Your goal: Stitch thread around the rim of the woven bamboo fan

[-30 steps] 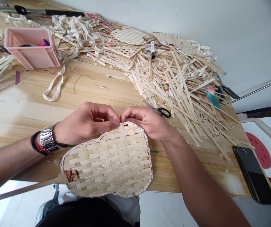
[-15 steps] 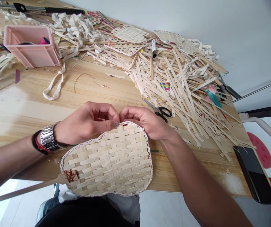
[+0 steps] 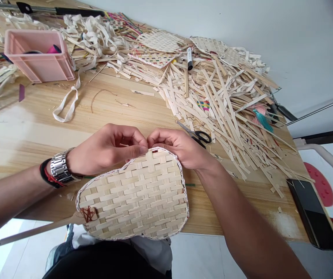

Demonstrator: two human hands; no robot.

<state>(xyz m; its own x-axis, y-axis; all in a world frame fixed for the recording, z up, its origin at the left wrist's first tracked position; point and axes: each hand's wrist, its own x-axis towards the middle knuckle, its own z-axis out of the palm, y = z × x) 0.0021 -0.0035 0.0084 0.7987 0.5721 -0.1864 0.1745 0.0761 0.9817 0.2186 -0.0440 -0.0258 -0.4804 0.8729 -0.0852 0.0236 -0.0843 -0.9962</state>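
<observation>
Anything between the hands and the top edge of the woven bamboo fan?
Nothing visible. The left hand and right hand are on the top edge of the woven bamboo fan, fingertips almost meeting there. The scissors lie beyond the right hand, not between.

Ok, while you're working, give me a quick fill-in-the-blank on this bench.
The left hand wears a metal ____ on its wrist.
The woven bamboo fan held at its rim ends in a flat wooden ____.
The scissors near the right hand have ____ finger loops.
The plastic crate is ____.
Missing words: watch, handle, black, pink.
</observation>
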